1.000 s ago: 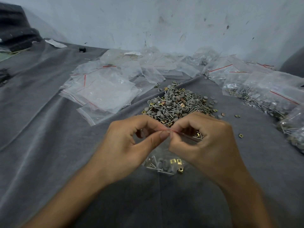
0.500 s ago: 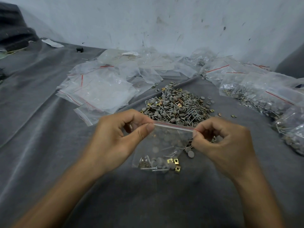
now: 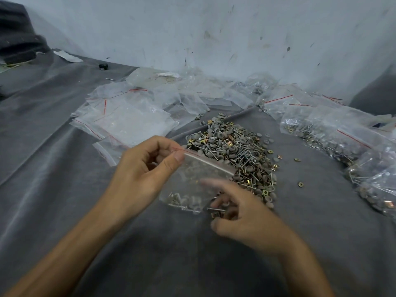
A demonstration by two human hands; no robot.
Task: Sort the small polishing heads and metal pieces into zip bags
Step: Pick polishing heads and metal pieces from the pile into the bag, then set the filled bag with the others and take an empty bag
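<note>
Zip bag (image 3: 199, 179) slants down from left hand (image 3: 143, 170), grip pinched on its corner; right hand (image 3: 242, 215): grip unclear.

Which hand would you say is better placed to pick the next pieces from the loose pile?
Right, probably. The right hand lies beside the pile of polishing heads and metal pieces, though blurred; the left hand is busy pinching the zip bag by its top corner.
</note>
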